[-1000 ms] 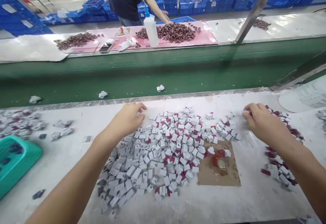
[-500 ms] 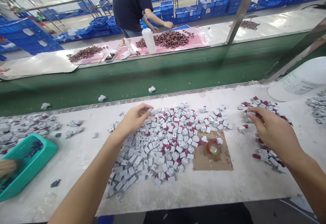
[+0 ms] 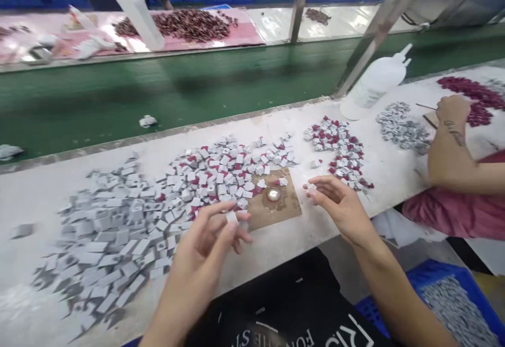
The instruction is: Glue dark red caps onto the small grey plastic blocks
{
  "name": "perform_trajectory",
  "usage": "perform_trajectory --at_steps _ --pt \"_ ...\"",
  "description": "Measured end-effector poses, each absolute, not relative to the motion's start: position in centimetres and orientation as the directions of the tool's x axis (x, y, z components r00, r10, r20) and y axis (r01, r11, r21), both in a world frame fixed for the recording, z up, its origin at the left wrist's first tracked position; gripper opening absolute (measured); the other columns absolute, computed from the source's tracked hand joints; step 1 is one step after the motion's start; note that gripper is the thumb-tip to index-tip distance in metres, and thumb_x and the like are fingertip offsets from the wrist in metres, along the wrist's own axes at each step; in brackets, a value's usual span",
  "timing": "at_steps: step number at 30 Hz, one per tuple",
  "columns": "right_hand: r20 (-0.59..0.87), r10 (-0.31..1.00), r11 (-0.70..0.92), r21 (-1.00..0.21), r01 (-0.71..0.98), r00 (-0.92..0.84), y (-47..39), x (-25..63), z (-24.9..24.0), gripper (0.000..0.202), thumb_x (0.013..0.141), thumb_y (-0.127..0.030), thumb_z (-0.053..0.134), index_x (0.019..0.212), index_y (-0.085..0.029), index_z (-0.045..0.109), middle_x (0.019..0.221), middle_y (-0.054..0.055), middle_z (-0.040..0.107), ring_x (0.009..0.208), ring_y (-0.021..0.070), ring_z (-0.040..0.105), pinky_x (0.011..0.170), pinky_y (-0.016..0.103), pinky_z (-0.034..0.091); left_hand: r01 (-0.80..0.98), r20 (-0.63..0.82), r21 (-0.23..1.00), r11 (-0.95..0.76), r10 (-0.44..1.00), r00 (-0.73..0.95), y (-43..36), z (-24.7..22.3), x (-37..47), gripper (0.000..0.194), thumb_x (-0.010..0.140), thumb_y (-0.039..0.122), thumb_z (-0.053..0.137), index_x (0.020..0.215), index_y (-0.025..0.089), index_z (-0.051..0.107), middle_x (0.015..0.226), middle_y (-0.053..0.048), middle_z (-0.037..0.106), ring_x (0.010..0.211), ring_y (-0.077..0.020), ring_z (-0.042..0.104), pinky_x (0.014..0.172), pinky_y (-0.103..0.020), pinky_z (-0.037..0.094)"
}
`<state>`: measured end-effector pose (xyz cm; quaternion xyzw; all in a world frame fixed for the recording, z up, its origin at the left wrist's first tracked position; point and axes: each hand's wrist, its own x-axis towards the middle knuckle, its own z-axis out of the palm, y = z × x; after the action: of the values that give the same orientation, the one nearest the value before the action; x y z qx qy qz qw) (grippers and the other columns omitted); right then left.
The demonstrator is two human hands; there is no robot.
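Between the thumb and fingers of my left hand (image 3: 205, 244) is a small light-grey block (image 3: 232, 216). The hand hovers at the near side of a heap of grey blocks (image 3: 130, 231), some joined to dark-red pieces. My right hand (image 3: 341, 205) pinches a small whitish piece (image 3: 311, 187), its exact shape unclear, just right of a brown cardboard square (image 3: 286, 207). On the cardboard sits a small round red-rimmed cap (image 3: 273, 194) with something shiny in it, in a wet stain. Beyond my right hand lies a smaller pile of grey-and-red pieces (image 3: 339, 147).
A white squeeze bottle (image 3: 371, 87) stands at the table's far edge. At the right, a co-worker's arm (image 3: 453, 147) rests near grey and dark-red piles. A green belt (image 3: 236, 84) runs behind the table. A blue crate (image 3: 457, 305) of grey pieces sits low right.
The view has swung right. My left hand has come back from the heap with a grey block, and my right hand has left the smaller pile toward the cardboard, holding a piece.
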<state>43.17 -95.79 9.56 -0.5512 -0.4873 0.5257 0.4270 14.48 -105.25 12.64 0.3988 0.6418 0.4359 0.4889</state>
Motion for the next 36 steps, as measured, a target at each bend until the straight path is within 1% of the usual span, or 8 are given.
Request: perform_trajectory --at_steps 5,8,11,13,17,20,27,36 --pt "-0.207 0.978 -0.207 -0.978 0.033 -0.006 -97.1 44.1 8.4 0.048 0.088 -0.061 0.096 0.119 -0.028 0.08 0.103 0.007 0.085 0.091 0.0256 0.084 0.081 0.041 0.071 0.431 -0.223 0.873 0.228 0.973 -0.063 -108.4 9.8 18.0 0.026 0.113 0.054 0.061 0.128 0.036 0.07 0.085 -0.001 0.084 0.078 -0.0295 0.084 0.062 -0.036 0.06" --pt "-0.216 0.976 -0.215 -0.976 0.029 -0.027 -97.4 44.3 8.1 0.056 0.089 -0.066 0.091 0.128 -0.027 0.077 0.105 0.007 0.084 0.093 0.0267 0.085 0.082 0.042 0.071 0.618 -0.13 0.775 0.134 0.99 -0.052 -108.0 8.2 18.7 0.026 0.111 0.053 0.056 0.114 0.034 0.073 0.077 0.0 0.082 0.069 -0.0298 0.081 0.066 -0.038 0.055" --pt "-0.195 0.98 -0.192 -0.976 0.106 -0.024 -97.3 44.5 7.8 0.057 0.083 -0.066 0.093 0.12 -0.027 0.076 0.102 0.006 0.082 0.095 0.0266 0.083 0.078 0.039 0.068 0.733 -0.102 0.669 0.12 0.992 -0.07 -107.4 7.6 19.2 0.029 0.109 0.055 0.055 0.105 0.032 0.072 0.07 0.0 0.077 0.06 -0.0293 0.076 0.059 -0.036 0.045" --pt "-0.182 0.983 -0.178 -0.969 0.171 -0.006 -97.3 44.8 7.6 0.054 0.078 -0.065 0.094 0.109 -0.027 0.071 0.095 0.004 0.081 0.089 0.0261 0.081 0.072 0.037 0.065 0.748 -0.125 0.654 0.117 0.991 -0.046 -107.4 7.6 19.3 0.031 0.109 0.055 0.054 0.108 0.031 0.073 0.069 0.0 0.075 0.06 -0.0289 0.074 0.06 -0.036 0.045" --pt "-0.151 0.988 -0.154 -0.91 0.384 0.037 -97.4 45.3 7.5 0.04 0.083 -0.058 0.093 0.093 -0.029 0.068 0.07 -0.002 0.069 0.066 0.0232 0.067 0.06 0.036 0.054 0.766 -0.185 0.636 0.088 0.982 0.041 -108.2 7.8 18.3 0.039 0.107 0.052 0.051 0.127 0.028 0.076 0.078 -0.002 0.08 0.067 -0.0308 0.078 0.063 -0.038 0.05" --pt "-0.086 0.995 -0.099 -0.838 0.537 0.049 -97.4 45.7 8.0 0.03 0.086 -0.049 0.092 0.082 -0.028 0.072 0.078 0.003 0.072 0.07 0.0242 0.064 0.068 0.039 0.055 0.832 -0.144 0.553 0.028 0.988 0.063 -108.5 7.6 16.8 0.045 0.104 0.045 0.048 0.131 0.027 0.078 0.091 -0.006 0.086 0.071 -0.0323 0.081 0.066 -0.04 0.051" --pt "-0.005 0.997 0.046 -0.785 0.617 -0.08 -98.0 46.8 9.0 0.029 0.094 -0.043 0.079 0.119 -0.029 0.083 0.125 0.009 0.083 0.08 0.0253 0.075 0.079 0.044 0.063 0.86 -0.06 0.503 -0.081 0.99 0.128 -109.0 7.2 15.7 0.038 0.11 0.045 0.051 0.13 0.033 0.081 0.104 -0.006 0.085 0.073 -0.0303 0.08 0.062 -0.039 0.048" --pt "0.03 0.997 0.071 -0.783 0.618 -0.078 -98.2 45.6 7.2 0.02 0.1 -0.041 0.076 0.11 -0.026 0.084 0.113 0.009 0.083 0.079 0.0247 0.071 0.083 0.044 0.064 0.704 0.03 0.701 -0.116 0.991 0.133 -108.3 6.6 17.1 0.02 0.112 0.041 0.055 0.112 0.03 0.072 0.116 -0.008 0.078 0.086 -0.0263 0.08 0.072 -0.037 0.059"
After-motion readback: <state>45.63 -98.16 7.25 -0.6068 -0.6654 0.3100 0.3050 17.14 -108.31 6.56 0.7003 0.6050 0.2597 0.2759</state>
